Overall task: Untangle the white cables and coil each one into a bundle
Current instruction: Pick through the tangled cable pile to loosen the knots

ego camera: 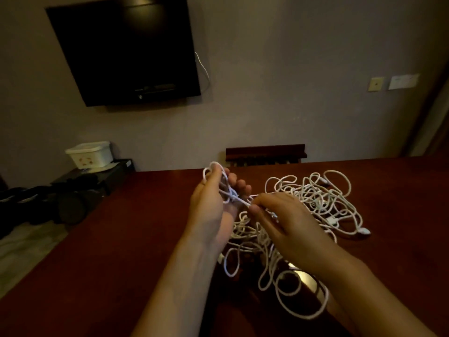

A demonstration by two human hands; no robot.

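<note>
Biggest risk from here, I'd say: the strand going from the right hand [274, 215] back into the pile looks like it runs straight into the mess, so tugging hard to finish the coil could cinch the loose loops into real knots. It could also drag the whole heap toward the table [126, 239] edge, and some loops near the person already hang close to it. The small coil [224, 186] could spring open too if the left hand [213, 198] eases off before the end is tucked.

As for the hands, the left one is raised with its fingers curled round that little bundle of loops, and the right pinches a strand just beside it between thumb and fingertips. Looks like the wrap is in progress, not done.

The white cables [315, 200] are thin, round and floppy, lying as one sprawling tangle on the dark red table, right behind and under both hands. Loops overlap everywhere, and a couple of plug ends [364, 231] stick out on the right side. Can't tell how many separate cables are in there.
</note>
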